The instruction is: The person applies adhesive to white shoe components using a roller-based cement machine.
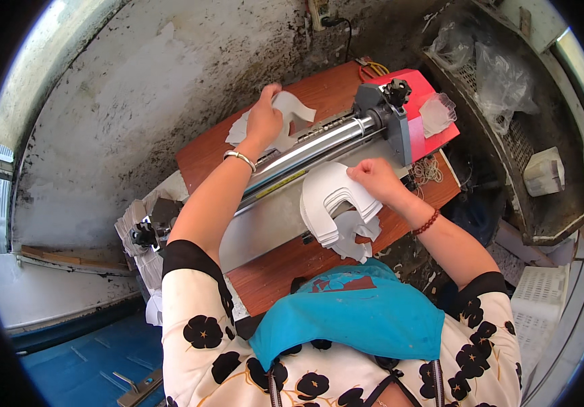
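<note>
A bench-top machine (319, 146) with a long shiny metal roller stands on a reddish-brown wooden table (265, 278) in front of me. Beyond the roller, my left hand (265, 123) is closed on the edge of a curved white cut piece (293, 107), with more white pieces beside it. On the near side, my right hand (378, 179) pinches the top edge of a stack of white U-shaped pieces (329, 193), fanned slightly over the machine's metal bed. Under that stack lie more loose curved white pieces (354, 234). The material of the pieces is unclear.
The machine's red cover (417, 102) carries a clear plastic piece (437, 114). Black knobs (144, 234) stick up at its ends. Piled white sheets (139, 251) stand at left, a tangle of string (427, 169) at right. Plastic bags (502, 81) lie on the right shelf.
</note>
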Demonstrator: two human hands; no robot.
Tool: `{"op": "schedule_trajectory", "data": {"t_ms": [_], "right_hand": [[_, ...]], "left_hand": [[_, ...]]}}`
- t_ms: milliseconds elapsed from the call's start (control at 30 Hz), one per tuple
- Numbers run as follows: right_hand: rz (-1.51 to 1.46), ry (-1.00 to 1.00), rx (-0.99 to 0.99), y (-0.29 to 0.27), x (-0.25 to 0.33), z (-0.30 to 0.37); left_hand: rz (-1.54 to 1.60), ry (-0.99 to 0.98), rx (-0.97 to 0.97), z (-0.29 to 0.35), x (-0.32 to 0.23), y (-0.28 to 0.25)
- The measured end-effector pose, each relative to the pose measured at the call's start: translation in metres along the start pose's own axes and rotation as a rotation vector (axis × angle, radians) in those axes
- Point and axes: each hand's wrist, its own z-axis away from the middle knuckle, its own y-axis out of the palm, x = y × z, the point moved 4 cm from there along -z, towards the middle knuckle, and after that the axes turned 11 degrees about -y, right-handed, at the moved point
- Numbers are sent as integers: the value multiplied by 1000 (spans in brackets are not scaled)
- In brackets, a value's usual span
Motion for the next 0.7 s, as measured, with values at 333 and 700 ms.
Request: {"op": "schedule_trajectory", "data": {"t_ms": [333, 700], "right_hand": [[-53, 33, -15, 5, 14, -13], [-306, 96, -50, 9, 9, -10]], "left_hand": [[-231, 149, 549, 15, 3, 24], [-69, -34, 529, 13, 12, 33]]}}
